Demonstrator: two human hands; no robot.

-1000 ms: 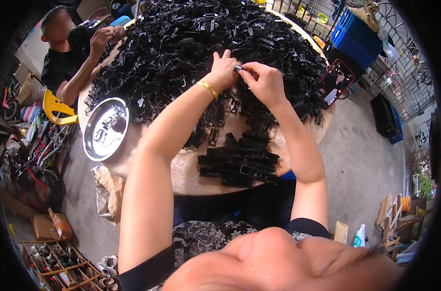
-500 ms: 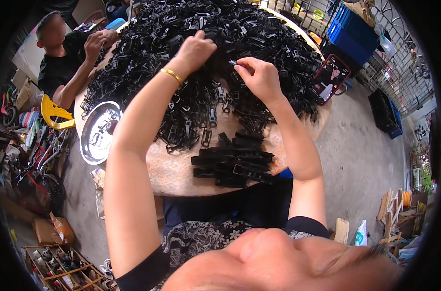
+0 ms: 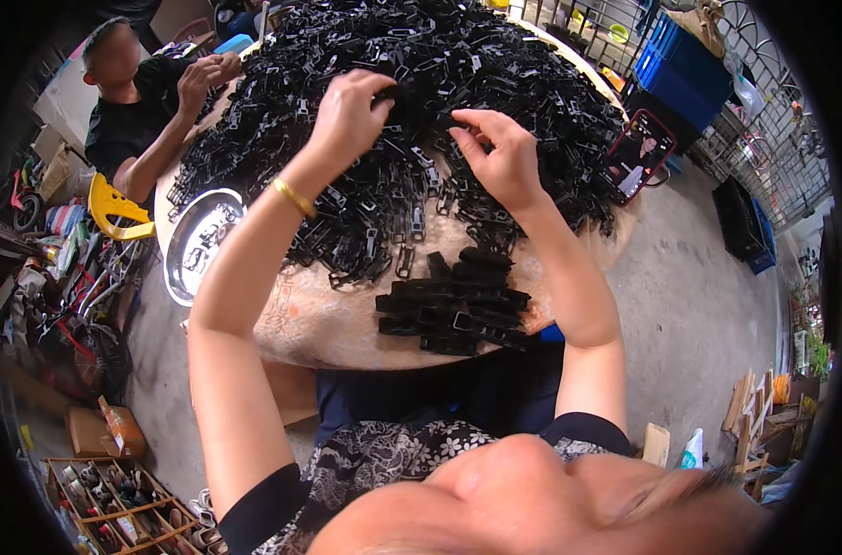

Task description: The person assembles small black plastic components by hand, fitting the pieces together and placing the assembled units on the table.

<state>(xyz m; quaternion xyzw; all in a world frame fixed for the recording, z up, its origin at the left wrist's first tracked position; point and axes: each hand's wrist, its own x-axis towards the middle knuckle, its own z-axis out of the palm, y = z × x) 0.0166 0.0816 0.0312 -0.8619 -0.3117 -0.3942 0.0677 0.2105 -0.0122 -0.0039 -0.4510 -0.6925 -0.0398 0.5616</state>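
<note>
A large heap of small black plastic buckle-like pieces (image 3: 495, 65) covers most of the round table (image 3: 301, 324). Over its near side, my left hand (image 3: 347, 116) has thumb and fingers closed on a dark piece, its shape lost against the heap. Just to the right, my right hand (image 3: 502, 157) pinches a small black plastic piece (image 3: 447, 122) between thumb and forefinger, pointing toward the left hand. Near the table's front edge lies a stack of longer black plastic pieces (image 3: 453, 305). Several loose buckle pieces spill toward that stack.
Left on the table is a round metal dish (image 3: 185, 268) with small parts inside. A phone (image 3: 636, 157) stands at the right edge. Across at the left sits another person (image 3: 130, 102), hands raised by the heap. A yellow plastic seat (image 3: 116, 211) and blue crates (image 3: 680, 69) flank the table.
My left hand has drawn back toward me and slightly left from the heap, now with a dark piece at its fingertips. My right hand has barely moved. The view has shifted slightly.
</note>
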